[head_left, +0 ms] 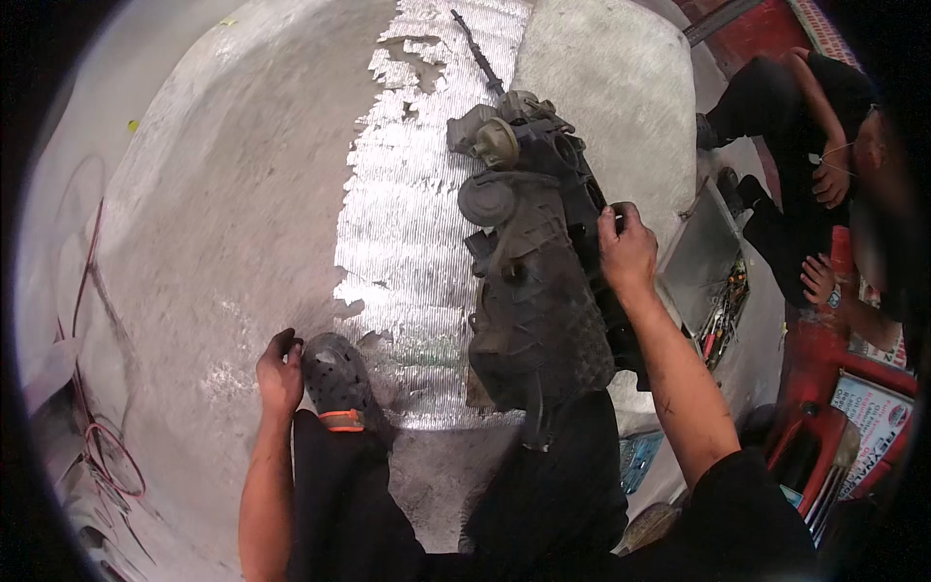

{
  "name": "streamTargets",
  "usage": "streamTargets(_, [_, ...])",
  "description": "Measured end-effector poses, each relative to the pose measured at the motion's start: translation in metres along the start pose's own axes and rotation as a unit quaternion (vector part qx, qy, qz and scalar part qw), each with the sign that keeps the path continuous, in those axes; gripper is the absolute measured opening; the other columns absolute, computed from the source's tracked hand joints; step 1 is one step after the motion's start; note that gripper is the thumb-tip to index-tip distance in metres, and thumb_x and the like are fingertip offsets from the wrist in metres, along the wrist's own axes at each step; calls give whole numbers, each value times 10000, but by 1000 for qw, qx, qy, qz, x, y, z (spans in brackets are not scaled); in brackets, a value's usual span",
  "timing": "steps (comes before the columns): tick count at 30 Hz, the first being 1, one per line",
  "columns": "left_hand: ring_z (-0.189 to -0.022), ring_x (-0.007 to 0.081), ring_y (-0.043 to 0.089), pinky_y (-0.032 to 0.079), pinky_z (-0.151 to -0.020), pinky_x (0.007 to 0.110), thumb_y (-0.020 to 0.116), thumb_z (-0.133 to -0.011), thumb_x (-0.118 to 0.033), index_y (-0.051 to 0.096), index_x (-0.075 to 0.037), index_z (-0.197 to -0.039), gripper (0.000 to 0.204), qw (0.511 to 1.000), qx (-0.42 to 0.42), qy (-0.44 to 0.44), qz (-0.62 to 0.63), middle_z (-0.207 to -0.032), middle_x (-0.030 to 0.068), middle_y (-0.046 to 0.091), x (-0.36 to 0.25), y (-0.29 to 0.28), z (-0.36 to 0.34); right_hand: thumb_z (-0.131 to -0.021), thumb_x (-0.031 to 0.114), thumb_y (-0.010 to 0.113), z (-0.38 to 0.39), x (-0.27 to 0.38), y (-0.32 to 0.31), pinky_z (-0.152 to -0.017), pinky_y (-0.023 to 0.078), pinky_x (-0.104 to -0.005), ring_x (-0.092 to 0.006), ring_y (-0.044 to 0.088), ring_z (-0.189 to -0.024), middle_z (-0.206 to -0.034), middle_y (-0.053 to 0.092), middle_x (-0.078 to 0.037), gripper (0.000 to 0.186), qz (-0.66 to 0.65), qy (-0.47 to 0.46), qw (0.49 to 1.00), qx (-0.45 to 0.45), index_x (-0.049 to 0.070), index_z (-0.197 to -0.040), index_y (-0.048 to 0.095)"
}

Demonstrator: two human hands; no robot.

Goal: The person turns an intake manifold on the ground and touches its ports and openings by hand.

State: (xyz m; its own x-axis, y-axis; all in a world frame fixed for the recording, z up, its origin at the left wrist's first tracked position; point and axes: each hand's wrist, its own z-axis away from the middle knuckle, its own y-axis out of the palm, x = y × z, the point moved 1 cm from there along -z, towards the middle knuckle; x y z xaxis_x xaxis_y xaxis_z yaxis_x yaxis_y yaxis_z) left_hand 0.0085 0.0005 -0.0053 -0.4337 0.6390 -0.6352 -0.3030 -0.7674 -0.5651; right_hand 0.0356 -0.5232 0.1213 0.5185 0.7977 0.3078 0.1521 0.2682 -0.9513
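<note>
A dark, grimy engine assembly point(533, 281), with a round housing, an olive fitting and a long rod at its top, lies between my legs on a silver foil-like mat point(383, 184). My right hand point(626, 247) grips the upper right side of the assembly, fingers curled over its edge. My left hand point(281, 373) hangs beside my grey perforated clog point(335, 373), its fingers loosely bent and apart, with nothing visible in them. The assembly's lower end rests near my right leg, and its underside is hidden.
A pale pad point(601, 87) lies behind the assembly. A metal tray of tools point(718, 315) and a blue case point(640, 461) are at right. A co-worker in dark clothes point(776, 107) crouches beside red equipment point(805, 378). Hoses point(102, 436) lie on the concrete floor point(213, 194) at left.
</note>
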Motion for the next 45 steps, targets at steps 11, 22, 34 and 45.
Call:
streamTargets(11, [-1097,370,681,510,-962,404,590,-946,-110,652,43,-1221,320,997,-51,48,-23,-1126,248,710,-6,-9,5,-991,355,537,-9,-12,7,-807,501,-517,-468,667,-922,-925,694,-276,368,-18,6,1000,-3,19,-1094,646])
streamTargets(22, [-1089,331,691,507,-964,382,577,-958,-120,657,29,-1223,315,997,-79,11,-2,-1126,228,718,14,-28,13,-1009,376,488,-43,-55,4,-811,496,-480,-477,641,-920,-956,673,-288,424,-12,-58,998,-5,-14,-1018,653])
streamTargets(34, [-1123,314,676,488,-999,385,553,-959,-111,636,50,-1245,339,997,-67,-9,22,-1144,219,716,15,-28,12,-997,401,523,-6,-13,8,-815,504,-522,-481,664,-945,-959,697,-280,393,30,-6,999,-27,35,-1104,616])
streamTargets(45, [-1160,319,649,477,-1017,392,654,-946,-208,641,35,-1251,390,998,17,57,-17,-1225,228,681,-59,-14,35,-980,366,555,2,-9,15,-860,504,-487,-450,671,-963,-1006,706,-250,380,-3,-25,999,-38,21,-1119,634])
